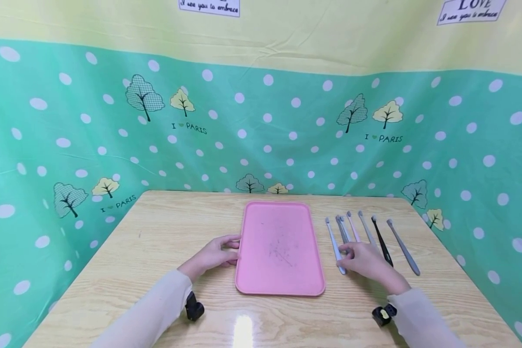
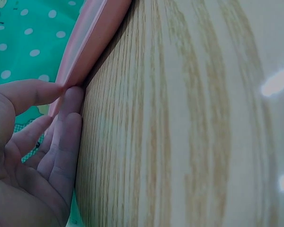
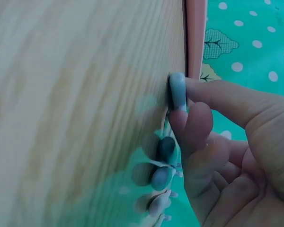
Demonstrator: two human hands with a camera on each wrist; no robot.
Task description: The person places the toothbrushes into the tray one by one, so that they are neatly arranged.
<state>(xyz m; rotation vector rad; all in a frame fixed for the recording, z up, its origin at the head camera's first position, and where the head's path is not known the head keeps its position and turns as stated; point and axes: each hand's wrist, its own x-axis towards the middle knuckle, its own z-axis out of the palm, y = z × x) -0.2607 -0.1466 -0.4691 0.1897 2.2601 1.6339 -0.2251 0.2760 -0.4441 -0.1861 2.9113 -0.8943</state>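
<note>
left hand (image 1: 216,252) pinches a round-cornered pink tray (image 1: 271,246); right hand (image 1: 363,261) pinches a slender, smooth blue toothbrush (image 1: 333,240).

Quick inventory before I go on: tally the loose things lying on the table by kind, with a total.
Toothbrushes: 7, including the light blue one in the right hand's grip
Pink tray: 1
Total: 8
</note>
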